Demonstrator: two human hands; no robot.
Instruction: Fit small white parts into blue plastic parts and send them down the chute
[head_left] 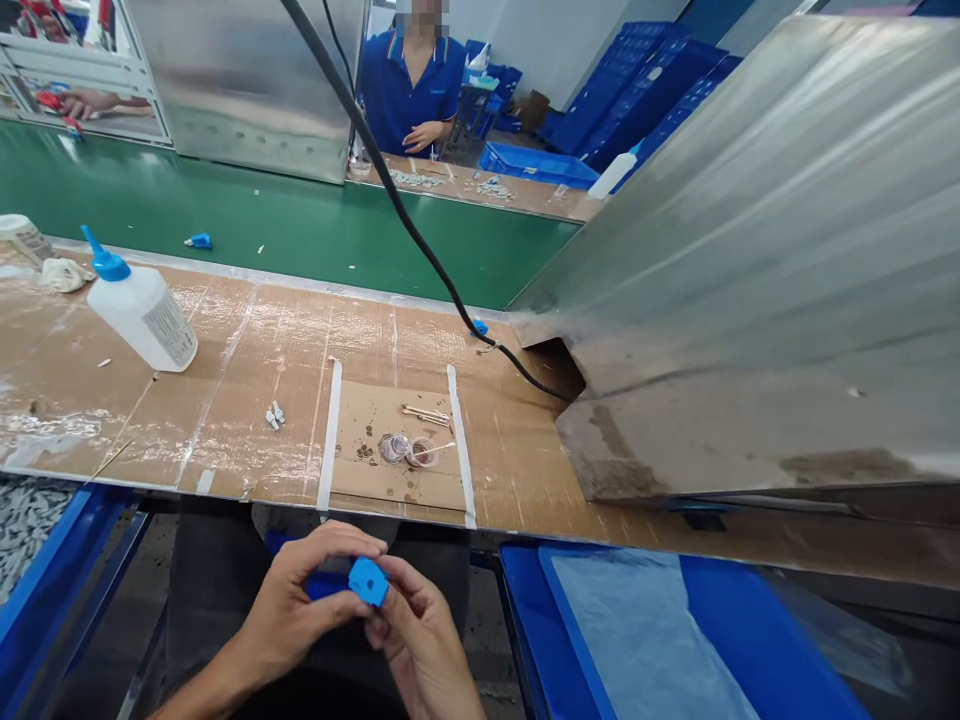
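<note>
A small blue plastic part [368,581] with a hole in its end face is held just off the table's front edge. My left hand [304,590] pinches it from the left between thumb and fingers. From the right, my right hand [420,625] grips the same part, thumb against its side. Beyond the hands, a cardboard sheet [382,485] is taped to the table. Two small clear cups [394,448] stand on it, one with a cotton swab [441,447] across it. More swabs [426,414] lie behind them.
Small grey parts [275,415] and a white squeeze bottle [146,315] are on the table, left. A black cable [420,245] crosses above. A metal housing [750,300] blocks the right. Blue bins flank me, one with grey parts [30,525]. A person [411,95] sits across the green belt [285,215].
</note>
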